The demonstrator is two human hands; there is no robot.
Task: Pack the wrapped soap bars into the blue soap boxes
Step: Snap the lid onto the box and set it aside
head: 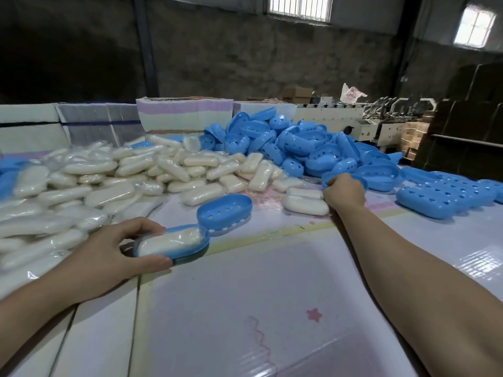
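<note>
My left hand (109, 254) grips a blue soap box base (187, 253) between thumb and fingers; a wrapped white soap bar (170, 240) lies inside it. Just behind it a blue perforated box half (224, 210) rests on the table. My right hand (344, 193) reaches far across and curls its fingers over the rim of a blue box part (328, 178) at the foot of the blue pile (294, 142). Two wrapped bars (304, 204) lie just left of that hand. A big heap of wrapped soap bars (109, 180) fills the left.
A stack of nested blue box parts (446, 197) lies at the right. Bundled flat cartons (185, 115) stand behind the heaps. A machine (353, 118) and dark cardboard stacks (468, 126) are at the back right. The table top (258, 308) is glossy printed sheet.
</note>
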